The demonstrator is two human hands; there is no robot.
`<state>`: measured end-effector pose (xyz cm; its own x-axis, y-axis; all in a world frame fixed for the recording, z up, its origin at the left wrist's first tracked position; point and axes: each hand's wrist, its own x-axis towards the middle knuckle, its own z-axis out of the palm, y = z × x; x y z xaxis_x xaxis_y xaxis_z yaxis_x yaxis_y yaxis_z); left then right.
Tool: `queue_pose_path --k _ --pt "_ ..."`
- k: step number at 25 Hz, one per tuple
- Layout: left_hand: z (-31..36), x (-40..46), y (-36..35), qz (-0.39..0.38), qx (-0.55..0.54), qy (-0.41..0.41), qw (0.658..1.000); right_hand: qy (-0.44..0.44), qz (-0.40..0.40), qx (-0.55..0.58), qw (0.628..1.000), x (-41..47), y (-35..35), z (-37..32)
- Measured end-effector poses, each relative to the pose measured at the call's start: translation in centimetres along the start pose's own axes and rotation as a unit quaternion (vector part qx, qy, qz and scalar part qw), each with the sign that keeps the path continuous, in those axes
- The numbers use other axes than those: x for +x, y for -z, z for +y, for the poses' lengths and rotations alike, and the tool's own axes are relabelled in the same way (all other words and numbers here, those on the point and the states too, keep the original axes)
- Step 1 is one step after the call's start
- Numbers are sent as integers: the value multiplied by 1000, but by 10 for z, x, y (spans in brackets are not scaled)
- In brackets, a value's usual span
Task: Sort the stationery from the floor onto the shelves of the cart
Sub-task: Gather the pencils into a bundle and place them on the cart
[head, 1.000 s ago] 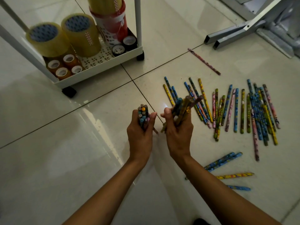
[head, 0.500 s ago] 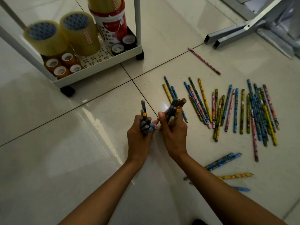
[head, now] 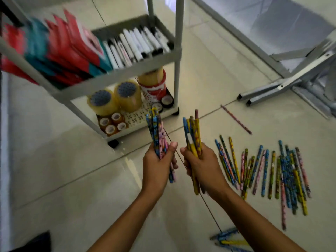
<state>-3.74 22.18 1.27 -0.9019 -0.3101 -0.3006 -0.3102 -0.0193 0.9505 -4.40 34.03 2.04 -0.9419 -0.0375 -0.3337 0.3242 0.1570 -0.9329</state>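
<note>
The place looks like a room in a home or a small stationery shop. The floor (head: 54, 179) has pale glossy tiles, a white rolling cart (head: 116, 77) holds tape rolls (head: 114, 100), markers (head: 138, 44) and packets (head: 60, 48), and grey metal furniture legs (head: 272, 90) stand nearby.

Cart (head: 125, 79) posts flank open shelf front; floor pencils (head: 263, 171) crowd right.

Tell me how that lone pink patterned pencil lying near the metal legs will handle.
The lone pink patterned pencil looks thin, straight and stiff, so probably light. Lying flat on the glossy tiled floor, it may roll or skid when nudged.
</note>
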Motion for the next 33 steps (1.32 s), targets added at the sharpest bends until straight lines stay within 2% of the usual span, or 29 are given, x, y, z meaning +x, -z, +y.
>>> queue_pose_path --k 7,14,17,20,25,30,33 --pt "187 -16 10 31 -47 28 998 -60 -58 10 996 -13 17 -190" --pt "335 -25 22 43 -46 -37 997 21 -86 7 996 -16 22 -350" --pt "389 -21 34 56 -41 -46 997 29 -84 1 996 -15 15 -406" --pt "437 11 56 79 18 -51 995 32 -92 -35 995 6 -1 -460" --pt "462 94 81 132 89 -9 987 64 -80 -147 984 85 -47 -508" --pt "449 144 84 178 147 54 971 94 -35 -275 956 144 -80 -496" --pt "442 153 81 169 179 92 965 94 -18 -344 934 152 -86 -482"
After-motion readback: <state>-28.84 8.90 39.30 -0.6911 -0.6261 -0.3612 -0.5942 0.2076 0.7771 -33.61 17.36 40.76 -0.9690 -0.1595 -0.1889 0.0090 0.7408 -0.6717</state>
